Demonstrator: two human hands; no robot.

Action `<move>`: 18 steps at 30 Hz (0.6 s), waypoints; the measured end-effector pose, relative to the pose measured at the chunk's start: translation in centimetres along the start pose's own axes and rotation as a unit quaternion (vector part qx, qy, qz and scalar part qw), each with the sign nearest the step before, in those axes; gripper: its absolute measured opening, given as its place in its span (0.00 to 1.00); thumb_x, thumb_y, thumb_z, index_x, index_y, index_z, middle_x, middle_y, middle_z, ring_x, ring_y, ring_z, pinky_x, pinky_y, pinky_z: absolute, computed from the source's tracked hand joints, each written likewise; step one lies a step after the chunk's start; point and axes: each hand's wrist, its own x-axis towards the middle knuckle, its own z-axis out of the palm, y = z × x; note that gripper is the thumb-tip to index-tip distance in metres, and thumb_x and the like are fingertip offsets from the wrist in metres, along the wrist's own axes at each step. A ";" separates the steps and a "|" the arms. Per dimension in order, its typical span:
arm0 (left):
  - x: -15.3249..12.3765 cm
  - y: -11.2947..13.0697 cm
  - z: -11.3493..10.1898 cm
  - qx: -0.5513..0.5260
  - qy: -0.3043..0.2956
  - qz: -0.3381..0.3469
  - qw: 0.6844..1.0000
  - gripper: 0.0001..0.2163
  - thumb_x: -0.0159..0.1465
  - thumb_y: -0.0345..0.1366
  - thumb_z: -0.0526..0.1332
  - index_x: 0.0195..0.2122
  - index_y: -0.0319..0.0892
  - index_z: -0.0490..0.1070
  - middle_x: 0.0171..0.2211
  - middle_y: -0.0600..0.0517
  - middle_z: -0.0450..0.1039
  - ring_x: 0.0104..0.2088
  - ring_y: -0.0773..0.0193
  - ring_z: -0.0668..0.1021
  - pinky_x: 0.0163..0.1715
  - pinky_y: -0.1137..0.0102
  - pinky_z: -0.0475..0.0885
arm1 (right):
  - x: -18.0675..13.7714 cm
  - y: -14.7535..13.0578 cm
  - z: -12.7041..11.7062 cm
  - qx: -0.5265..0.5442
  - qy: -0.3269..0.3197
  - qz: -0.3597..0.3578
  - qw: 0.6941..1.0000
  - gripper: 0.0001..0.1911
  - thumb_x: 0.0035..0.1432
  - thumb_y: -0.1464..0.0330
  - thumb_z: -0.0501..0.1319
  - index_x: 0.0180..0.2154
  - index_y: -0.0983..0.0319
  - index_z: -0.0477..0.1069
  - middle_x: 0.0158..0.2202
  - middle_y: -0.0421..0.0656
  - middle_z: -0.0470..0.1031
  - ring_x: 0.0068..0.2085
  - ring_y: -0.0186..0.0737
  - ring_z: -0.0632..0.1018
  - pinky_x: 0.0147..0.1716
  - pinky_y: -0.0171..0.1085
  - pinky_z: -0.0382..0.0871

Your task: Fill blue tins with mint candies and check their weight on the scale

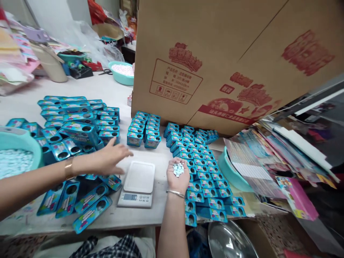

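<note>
My right hand (178,179) is cupped palm up around a small heap of pale blue pellets (178,169), beside rows of small blue boxes (200,172). My left hand (109,157) reaches over the table with its fingers spread and nothing in it. Between the hands stands a white digital scale (139,177) with a bare plate; its display is lit, too small to read surely. More blue boxes (77,132) with round dark windows lie stacked and loose under and around my left arm. At the far left a teal basin (37,150) holds many pale blue pellets.
A large cardboard carton (215,46) with red print stands behind the boxes. At the back is a teal bowl (123,79) of pale pink pellets, near scissors (105,72). Sheets and packaging (268,154) crowd the right, and a metal bowl (231,242) sits below the table edge.
</note>
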 end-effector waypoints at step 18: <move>1.2 5.0 -0.2 0.117 0.056 0.120 0.984 0.06 0.57 0.36 0.64 0.25 0.42 0.73 0.22 0.50 0.75 0.27 0.59 0.77 0.66 0.51 0.44 | -1.9 -0.8 0.7 0.081 0.015 0.035 0.996 0.13 0.61 0.74 0.49 0.25 0.60 0.63 0.23 0.36 0.68 0.25 0.27 0.72 0.30 0.30 0.75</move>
